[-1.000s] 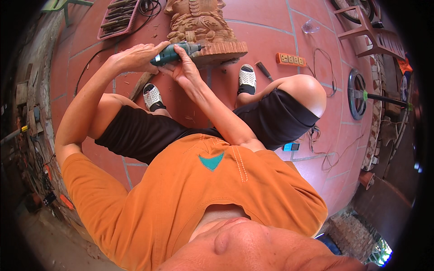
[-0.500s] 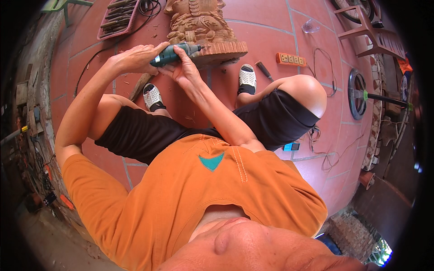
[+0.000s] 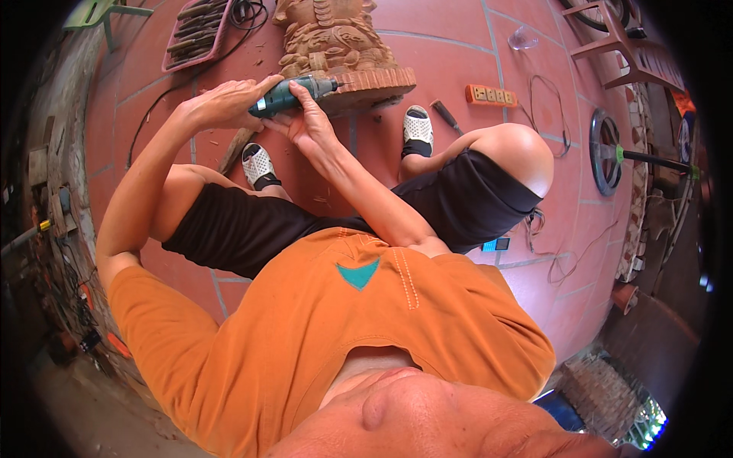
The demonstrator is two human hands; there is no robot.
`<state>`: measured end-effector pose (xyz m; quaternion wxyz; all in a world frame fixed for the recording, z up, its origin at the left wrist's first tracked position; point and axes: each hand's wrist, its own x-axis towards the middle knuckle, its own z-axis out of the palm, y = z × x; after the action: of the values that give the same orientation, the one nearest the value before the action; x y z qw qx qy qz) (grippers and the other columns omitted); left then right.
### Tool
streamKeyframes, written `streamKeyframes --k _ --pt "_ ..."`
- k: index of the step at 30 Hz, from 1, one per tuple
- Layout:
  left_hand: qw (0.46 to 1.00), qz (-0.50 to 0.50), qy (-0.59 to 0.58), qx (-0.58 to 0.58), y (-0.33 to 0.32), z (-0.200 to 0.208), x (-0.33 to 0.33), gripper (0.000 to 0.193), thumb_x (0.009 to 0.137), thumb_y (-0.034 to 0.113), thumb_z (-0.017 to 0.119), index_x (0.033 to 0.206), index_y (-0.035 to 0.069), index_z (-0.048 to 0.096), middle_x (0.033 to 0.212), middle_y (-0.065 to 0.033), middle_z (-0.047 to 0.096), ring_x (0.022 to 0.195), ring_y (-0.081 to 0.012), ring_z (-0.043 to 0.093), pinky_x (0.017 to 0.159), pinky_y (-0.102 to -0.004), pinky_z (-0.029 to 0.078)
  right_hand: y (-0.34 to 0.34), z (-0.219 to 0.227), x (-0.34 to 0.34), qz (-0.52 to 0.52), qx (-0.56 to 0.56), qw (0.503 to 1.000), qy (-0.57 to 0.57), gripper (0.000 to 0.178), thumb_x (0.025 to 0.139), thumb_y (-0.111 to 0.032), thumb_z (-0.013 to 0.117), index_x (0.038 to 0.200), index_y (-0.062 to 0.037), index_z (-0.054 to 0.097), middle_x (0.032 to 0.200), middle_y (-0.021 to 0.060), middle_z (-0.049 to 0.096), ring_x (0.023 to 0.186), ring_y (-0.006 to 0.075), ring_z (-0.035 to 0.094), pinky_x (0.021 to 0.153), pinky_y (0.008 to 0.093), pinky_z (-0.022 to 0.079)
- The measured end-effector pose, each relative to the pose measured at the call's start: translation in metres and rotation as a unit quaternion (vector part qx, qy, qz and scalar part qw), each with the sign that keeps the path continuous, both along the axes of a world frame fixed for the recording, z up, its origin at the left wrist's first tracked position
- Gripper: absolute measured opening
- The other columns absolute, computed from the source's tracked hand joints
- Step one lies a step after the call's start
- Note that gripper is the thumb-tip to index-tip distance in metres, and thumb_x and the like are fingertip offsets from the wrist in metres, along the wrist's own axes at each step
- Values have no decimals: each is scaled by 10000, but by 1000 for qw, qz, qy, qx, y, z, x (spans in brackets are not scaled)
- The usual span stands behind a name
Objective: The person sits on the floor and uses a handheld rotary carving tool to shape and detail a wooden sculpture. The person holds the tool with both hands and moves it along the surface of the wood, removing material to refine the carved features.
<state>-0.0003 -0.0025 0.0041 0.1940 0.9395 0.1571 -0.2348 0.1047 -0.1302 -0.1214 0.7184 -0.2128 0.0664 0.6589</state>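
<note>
A green rotary tool (image 3: 284,97) is held between my two hands, lying almost level with its thin bit pointing right. My left hand (image 3: 229,101) presses over its back end with the fingers along the top. From below, my right hand (image 3: 309,128) cradles the body, its thumb near the front collar. The bit meets or nearly touches the edge of the base of a carved wooden sculpture (image 3: 336,47); contact cannot be made out. The carving has rounded relief, and its flat base (image 3: 378,82) has a ridged rim.
A pink tray (image 3: 169,53) of chisels stands far left beside a black cable (image 3: 149,114). An orange power strip (image 3: 491,95) and a dark-handled tool (image 3: 445,114) lie to the right on red tiles. A wooden stick (image 3: 235,149) rests near my left foot. A plastic chair (image 3: 622,49) stands far right.
The rotary tool and both hands have shifted very slightly left in the picture, along with small shifts of the whole scene. The grip looks the same.
</note>
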Motion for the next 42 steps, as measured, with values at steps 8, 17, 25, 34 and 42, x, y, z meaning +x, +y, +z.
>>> streamKeyframes --k 8,17,25,34,42 --pt "1000 -13 -21 -12 -2 -1 3 938 677 178 780 1481 103 302 1082 -222 624 1039 -382 600 891 -463 476 -4 2 0 -19 2 1000 -2 418 891 -298 725 1205 -78 557 1130 119 649 1020 348 680 848 579 579" --pt "999 -21 -33 -13 -7 1 5 915 695 162 762 1480 124 295 1065 -220 627 1020 -389 610 871 -473 485 -11 6 1 -26 -6 1000 5 401 897 -289 717 1204 -85 559 1124 116 654 1028 328 675 857 563 578" --pt "1000 -27 -16 0 -10 5 9 898 707 152 749 1480 122 293 1052 -214 629 1008 -377 613 866 -462 488 -11 5 2 -27 -12 1000 0 415 896 -310 716 1207 -87 557 1138 111 648 1031 320 675 867 565 573" --pt "999 -23 -24 -6 -7 1 8 904 699 151 751 1477 120 292 1048 -218 628 1007 -381 612 875 -465 486 -9 3 3 -25 -5 1000 2 422 893 -296 719 1216 -82 553 1153 115 639 1047 327 669 850 569 579" --pt "999 -22 -33 -7 -2 -4 7 927 687 157 768 1480 116 289 1042 -227 620 1009 -389 609 871 -469 482 -5 -1 4 -23 -1 1000 4 442 882 -301 728 1222 -81 551 1166 124 629 1052 348 664 852 580 576"
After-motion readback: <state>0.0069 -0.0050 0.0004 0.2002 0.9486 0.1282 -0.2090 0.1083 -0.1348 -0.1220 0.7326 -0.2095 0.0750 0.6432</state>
